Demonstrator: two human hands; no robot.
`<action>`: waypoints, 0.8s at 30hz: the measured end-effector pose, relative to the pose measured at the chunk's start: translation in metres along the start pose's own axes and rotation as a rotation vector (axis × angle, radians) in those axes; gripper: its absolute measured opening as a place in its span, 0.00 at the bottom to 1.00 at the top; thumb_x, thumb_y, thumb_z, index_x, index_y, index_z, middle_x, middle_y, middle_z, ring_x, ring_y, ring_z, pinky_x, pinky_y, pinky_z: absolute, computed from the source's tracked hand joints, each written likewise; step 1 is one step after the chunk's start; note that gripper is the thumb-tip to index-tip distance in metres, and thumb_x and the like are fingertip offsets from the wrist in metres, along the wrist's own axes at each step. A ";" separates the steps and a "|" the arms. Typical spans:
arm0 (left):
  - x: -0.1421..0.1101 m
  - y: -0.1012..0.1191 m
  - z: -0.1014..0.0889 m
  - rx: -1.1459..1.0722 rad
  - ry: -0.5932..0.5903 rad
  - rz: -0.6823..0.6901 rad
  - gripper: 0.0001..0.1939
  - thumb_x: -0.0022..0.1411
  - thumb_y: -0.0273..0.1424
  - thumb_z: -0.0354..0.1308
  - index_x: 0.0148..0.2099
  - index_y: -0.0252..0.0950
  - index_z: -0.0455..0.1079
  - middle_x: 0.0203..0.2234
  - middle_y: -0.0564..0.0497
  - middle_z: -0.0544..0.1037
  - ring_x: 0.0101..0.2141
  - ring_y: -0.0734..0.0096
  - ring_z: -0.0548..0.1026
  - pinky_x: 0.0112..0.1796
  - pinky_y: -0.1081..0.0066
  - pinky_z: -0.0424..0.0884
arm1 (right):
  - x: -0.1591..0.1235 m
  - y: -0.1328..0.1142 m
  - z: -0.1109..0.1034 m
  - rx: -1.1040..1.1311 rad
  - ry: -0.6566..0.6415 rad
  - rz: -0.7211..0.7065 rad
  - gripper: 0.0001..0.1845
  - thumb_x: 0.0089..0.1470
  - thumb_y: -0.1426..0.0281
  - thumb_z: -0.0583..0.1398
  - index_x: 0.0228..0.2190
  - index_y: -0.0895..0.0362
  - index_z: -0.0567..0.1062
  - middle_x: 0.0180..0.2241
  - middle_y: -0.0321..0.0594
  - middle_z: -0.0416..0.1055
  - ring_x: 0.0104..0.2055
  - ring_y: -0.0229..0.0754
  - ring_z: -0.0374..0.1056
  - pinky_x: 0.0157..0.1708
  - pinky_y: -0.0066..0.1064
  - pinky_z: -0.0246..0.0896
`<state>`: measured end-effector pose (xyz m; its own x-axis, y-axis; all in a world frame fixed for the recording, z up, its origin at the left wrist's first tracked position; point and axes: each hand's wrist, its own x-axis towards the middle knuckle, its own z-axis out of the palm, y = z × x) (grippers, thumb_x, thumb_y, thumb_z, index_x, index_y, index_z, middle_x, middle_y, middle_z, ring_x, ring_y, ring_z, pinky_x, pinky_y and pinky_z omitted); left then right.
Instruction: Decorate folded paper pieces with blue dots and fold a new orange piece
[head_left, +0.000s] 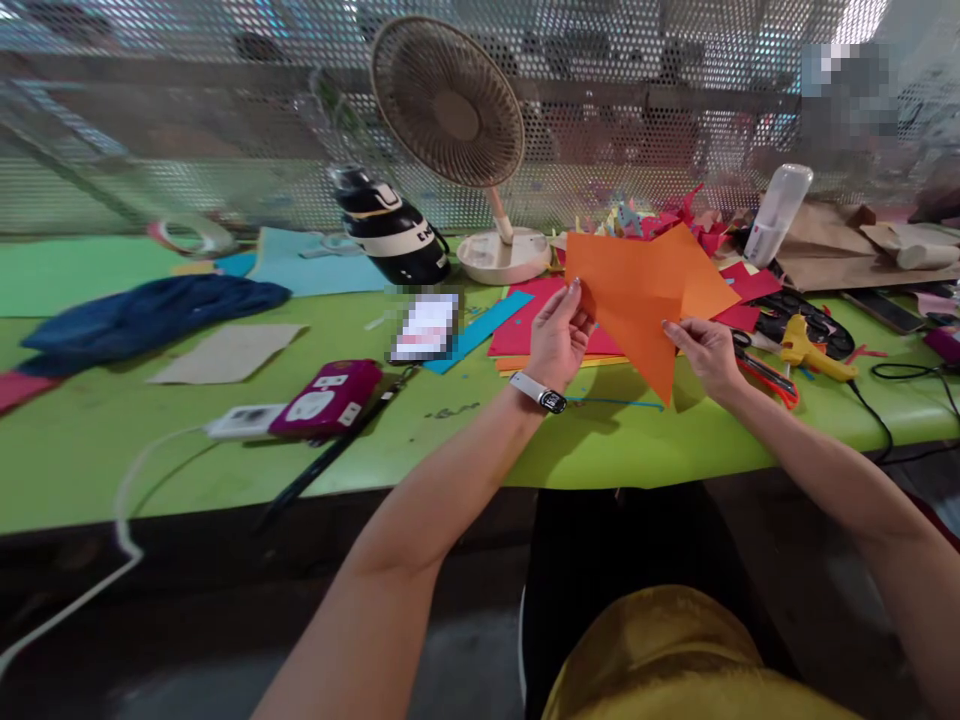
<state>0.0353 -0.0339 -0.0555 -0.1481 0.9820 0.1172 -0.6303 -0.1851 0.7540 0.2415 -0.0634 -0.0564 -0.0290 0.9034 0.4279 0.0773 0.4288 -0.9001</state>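
The left hand is pinching one edge of the folded orange paper between thumb and curled fingers, and the right hand is gripping its other side, thumb and fingers closed; the paper is hanging above the green table, in front of the fan

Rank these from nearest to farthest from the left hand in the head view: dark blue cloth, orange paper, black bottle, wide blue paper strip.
From the left hand:
1. Orange paper, in its fingers
2. Wide blue paper strip, just left
3. Black bottle, left, farther back
4. Dark blue cloth, far left
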 end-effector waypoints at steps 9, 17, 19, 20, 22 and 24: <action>-0.008 0.004 0.006 0.039 0.014 -0.154 0.17 0.50 0.44 0.72 0.37 0.39 0.77 0.36 0.49 0.84 0.41 0.66 0.81 0.39 0.71 0.76 | 0.003 0.006 -0.004 -0.012 0.013 -0.009 0.24 0.48 0.50 0.66 0.18 0.56 0.70 0.17 0.29 0.54 0.21 0.32 0.48 0.22 0.29 0.42; -0.048 -0.010 0.023 0.429 -0.363 -0.443 0.21 0.37 0.38 0.78 0.33 0.34 0.80 0.30 0.47 0.83 0.30 0.67 0.79 0.38 0.66 0.77 | 0.003 0.001 0.001 0.018 0.076 -0.014 0.24 0.48 0.51 0.66 0.18 0.56 0.69 0.19 0.29 0.55 0.22 0.31 0.49 0.23 0.29 0.44; -0.051 -0.010 0.024 0.460 -0.353 -0.440 0.22 0.37 0.40 0.78 0.33 0.33 0.81 0.29 0.47 0.83 0.30 0.69 0.79 0.38 0.67 0.77 | 0.002 -0.001 0.002 0.025 0.071 -0.023 0.23 0.48 0.52 0.66 0.18 0.56 0.69 0.19 0.29 0.55 0.22 0.31 0.48 0.23 0.29 0.44; -0.052 -0.010 0.024 0.471 -0.352 -0.439 0.22 0.37 0.41 0.78 0.33 0.33 0.81 0.29 0.47 0.83 0.29 0.69 0.79 0.38 0.67 0.77 | 0.001 -0.003 0.002 0.026 0.072 -0.025 0.23 0.48 0.52 0.66 0.18 0.56 0.69 0.18 0.29 0.55 0.22 0.31 0.48 0.22 0.28 0.44; -0.052 -0.008 0.024 0.475 -0.355 -0.432 0.23 0.37 0.41 0.78 0.33 0.33 0.81 0.29 0.48 0.83 0.29 0.69 0.79 0.38 0.67 0.77 | 0.001 -0.004 0.002 0.026 0.074 -0.022 0.23 0.48 0.52 0.66 0.18 0.57 0.69 0.18 0.29 0.55 0.22 0.31 0.48 0.22 0.28 0.45; -0.051 -0.007 0.024 0.462 -0.357 -0.422 0.23 0.37 0.42 0.78 0.34 0.33 0.80 0.30 0.48 0.83 0.30 0.70 0.79 0.38 0.67 0.78 | 0.001 -0.003 0.002 0.028 0.072 -0.018 0.23 0.48 0.52 0.66 0.19 0.57 0.70 0.19 0.29 0.56 0.22 0.31 0.49 0.22 0.28 0.45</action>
<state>0.0659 -0.0820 -0.0510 0.3445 0.9335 -0.0999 -0.1799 0.1700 0.9689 0.2393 -0.0641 -0.0531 0.0417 0.8932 0.4478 0.0499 0.4457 -0.8938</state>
